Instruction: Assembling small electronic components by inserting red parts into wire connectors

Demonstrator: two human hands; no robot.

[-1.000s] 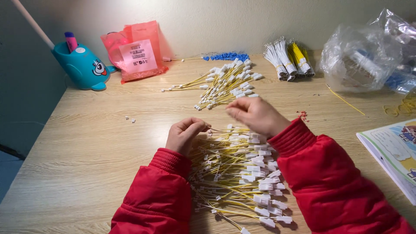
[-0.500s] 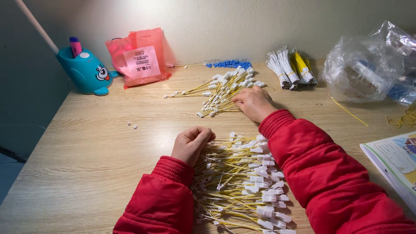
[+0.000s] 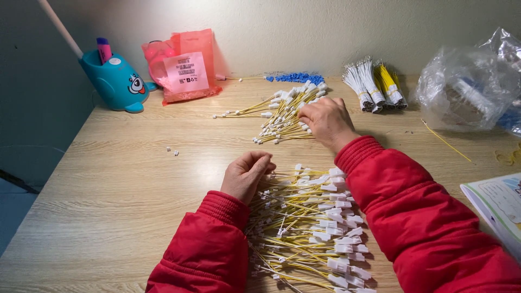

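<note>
Head view: right hand (image 3: 324, 122) is palm-down on the far pile of yellow wires (image 3: 282, 113) at 12 o'clock, fingers curled over its right end; can't tell whether it pinches any wire. Left hand (image 3: 247, 174) is loosely curled, fingertips at the top left edge of the near pile of yellow wires (image 3: 306, 228); grip unclear too. Far pile: long axis runs from 8 o'clock to 2 o'clock, white connectors mostly at the upper right. Near pile: wires lie roughly 9 to 3 o'clock, white connectors bunched along the right side. Open room: bare wooden table (image 3: 119, 190) from 8 to 10 o'clock. Back wall edge is crowded: teal pen holder (image 3: 116, 81), pink bag (image 3: 184, 68), bundled wires (image 3: 374, 87), clear plastic bag (image 3: 467, 89). Booklet (image 3: 499, 206) at 3 o'clock.
</note>
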